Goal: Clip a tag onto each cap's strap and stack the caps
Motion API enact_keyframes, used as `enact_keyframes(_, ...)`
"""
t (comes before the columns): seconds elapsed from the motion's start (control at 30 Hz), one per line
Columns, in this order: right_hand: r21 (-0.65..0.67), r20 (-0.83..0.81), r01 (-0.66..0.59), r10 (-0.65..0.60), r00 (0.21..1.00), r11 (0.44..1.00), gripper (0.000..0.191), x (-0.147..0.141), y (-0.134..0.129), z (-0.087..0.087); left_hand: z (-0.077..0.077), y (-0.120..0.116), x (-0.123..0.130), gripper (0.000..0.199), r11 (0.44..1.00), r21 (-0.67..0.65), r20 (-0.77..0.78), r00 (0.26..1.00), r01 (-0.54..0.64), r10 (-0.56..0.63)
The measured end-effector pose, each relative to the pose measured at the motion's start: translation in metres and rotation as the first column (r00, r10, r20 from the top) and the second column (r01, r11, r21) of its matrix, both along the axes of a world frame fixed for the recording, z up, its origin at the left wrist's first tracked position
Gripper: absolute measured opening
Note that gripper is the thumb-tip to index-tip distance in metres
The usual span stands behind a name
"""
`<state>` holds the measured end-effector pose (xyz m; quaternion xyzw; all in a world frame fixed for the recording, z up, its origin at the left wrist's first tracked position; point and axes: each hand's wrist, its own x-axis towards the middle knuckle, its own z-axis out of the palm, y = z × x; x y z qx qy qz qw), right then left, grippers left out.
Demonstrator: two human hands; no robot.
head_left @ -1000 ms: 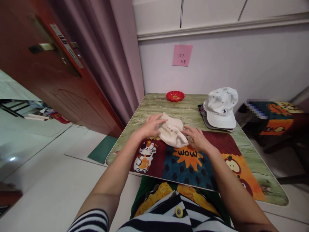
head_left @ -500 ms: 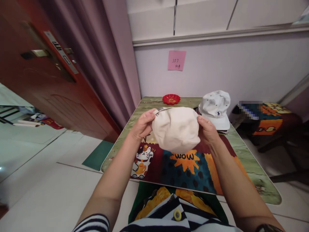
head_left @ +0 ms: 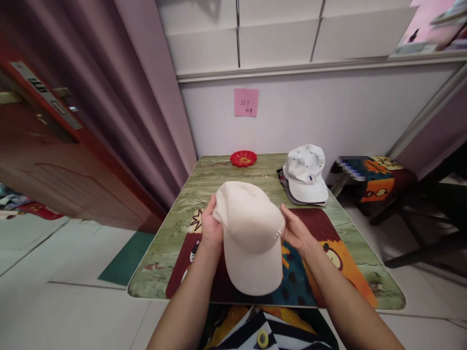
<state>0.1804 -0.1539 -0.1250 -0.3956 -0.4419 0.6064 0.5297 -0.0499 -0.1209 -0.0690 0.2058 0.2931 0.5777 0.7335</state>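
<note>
A cream baseball cap (head_left: 251,228) is between my two hands above the patterned mat (head_left: 314,218), its brim pointing toward me. My left hand (head_left: 212,226) grips the cap's left side, the fingers partly hidden behind it. On the other side my right hand (head_left: 295,227) holds the cap's edge, its thumb up and the other fingers partly out of sight. A stack of caps (head_left: 305,172) stands at the table's back right, a white one with a small dark logo on top and darker brims beneath.
The green wood-patterned table (head_left: 160,262) carries a red scalloped dish (head_left: 243,158) at its back edge. A pink note (head_left: 246,102) is stuck to the wall behind. Left are a purple curtain (head_left: 146,87) and a brown door (head_left: 73,194); a cloth-covered stool (head_left: 379,187) stands right.
The cap has turned, so its brim now shows and points toward me. Both hands have come lower and closer to me with it, and the view has shifted.
</note>
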Motion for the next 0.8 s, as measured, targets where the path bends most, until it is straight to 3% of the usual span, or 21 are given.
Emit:
enact_keyframes(0.07, -0.13, -0.206, -0.11, 0.082, 0.975, 0.985, 0.051, 0.0, -0.019, -0.008, 0.001, 0.011, 0.0, 0.037, 0.998, 0.0, 0.036, 0.997, -0.064, 0.064)
enact_keyframes(0.13, -0.195, -0.349, -0.101, 0.027, 0.937, 0.975, 0.038, -0.002, -0.038, -0.016, -0.004, 0.019, 0.003, 0.036, 0.995, -0.004, 0.051, 0.994, -0.1, 0.1)
enact_keyframes(0.2, -0.25, -0.406, -0.092, -0.018, 0.914, 0.964, 0.032, -0.003, -0.052, -0.023, -0.013, 0.025, 0.007, 0.037, 0.995, -0.026, 0.046, 0.995, -0.092, 0.093)
enact_keyframes(0.3, -0.272, -0.373, -0.058, -0.05, 0.926, 0.961, 0.043, 0.006, -0.054, -0.022, -0.029, 0.03, 0.015, 0.041, 0.996, -0.083, -0.008, 1.0, -0.016, 0.016)
enact_keyframes(0.37, -0.252, -0.278, -0.002, -0.07, 0.958, 0.968, 0.048, 0.019, -0.041, -0.012, -0.04, 0.031, 0.02, 0.046, 0.988, -0.15, -0.072, 0.996, 0.035, -0.046)
enact_keyframes(0.47, -0.201, -0.11, 0.107, -0.131, 0.985, 0.974, 0.05, 0.046, -0.005, 0.016, -0.06, 0.03, 0.027, 0.056, 0.967, -0.246, -0.219, 0.969, 0.062, -0.118)
enact_keyframes(0.57, -0.107, -0.08, 0.259, -0.268, 0.96, 0.96, 0.054, 0.078, 0.04, 0.054, -0.081, 0.027, 0.032, 0.052, 0.992, -0.126, -0.514, 0.856, -0.012, -0.054)
enact_keyframes(0.63, 0.021, -0.082, 0.398, -0.395, 0.915, 0.917, 0.054, 0.102, 0.069, 0.078, -0.09, 0.025, 0.034, 0.045, 0.999, 0.039, -0.694, 0.719, -0.002, 0.029)
enact_keyframes(0.7, 0.147, -0.139, 0.509, -0.492, 0.86, 0.848, 0.049, 0.126, 0.095, 0.092, -0.096, 0.023, 0.035, 0.038, 0.984, 0.156, -0.801, 0.594, 0.086, 0.075)
enact_keyframes(0.8, 0.135, -0.265, 0.659, -0.614, 0.744, 0.74, 0.042, 0.159, 0.124, 0.086, -0.099, 0.024, 0.035, 0.031, 0.97, 0.189, -0.865, 0.493, 0.156, 0.089)
